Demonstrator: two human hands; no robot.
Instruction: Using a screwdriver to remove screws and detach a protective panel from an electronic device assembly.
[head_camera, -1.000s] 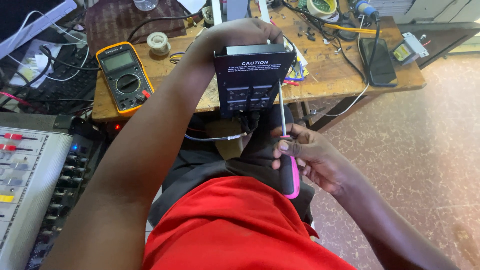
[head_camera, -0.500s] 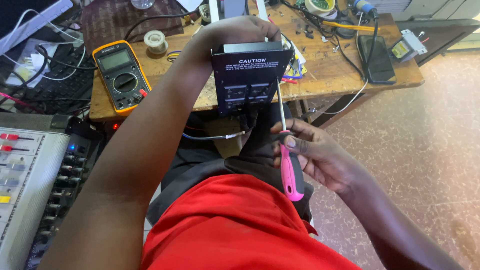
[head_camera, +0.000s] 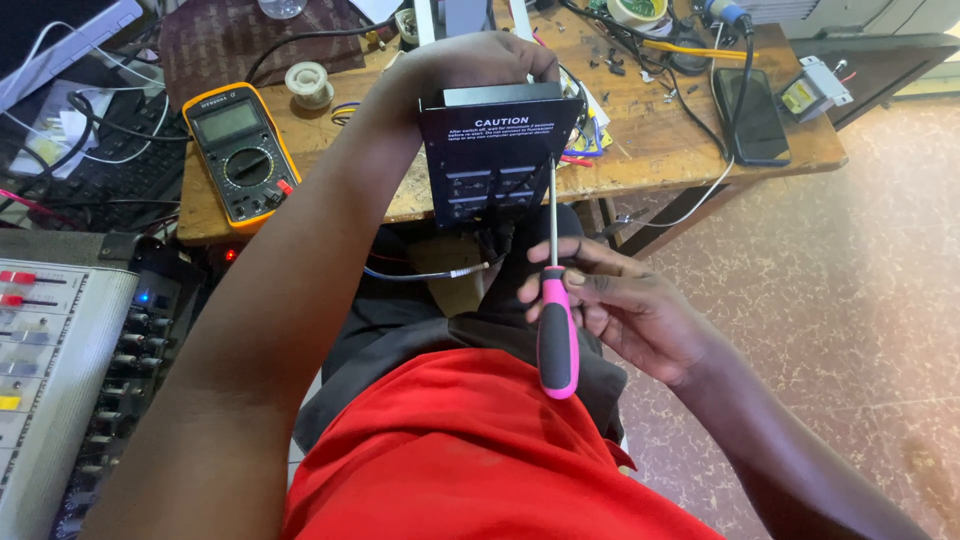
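Observation:
My left hand grips the top of a black box-shaped device, holding it upright at the front edge of the wooden workbench. Its black face with white lettering and small sockets is turned toward me. My right hand holds a pink-and-black-handled screwdriver by the top of its handle. The thin metal shaft points up, its tip at the device's right edge. A grey cable hangs below the device. I wear a red shirt.
A yellow multimeter lies at the bench's left end, with a solder spool behind it. A dark phone, wires and small parts sit to the right. A grey audio mixer stands at my left. Speckled floor lies to the right.
My right hand has slid the screwdriver slightly lower and to the right; the shaft stays against the device's right edge. My left hand keeps its hold on the device.

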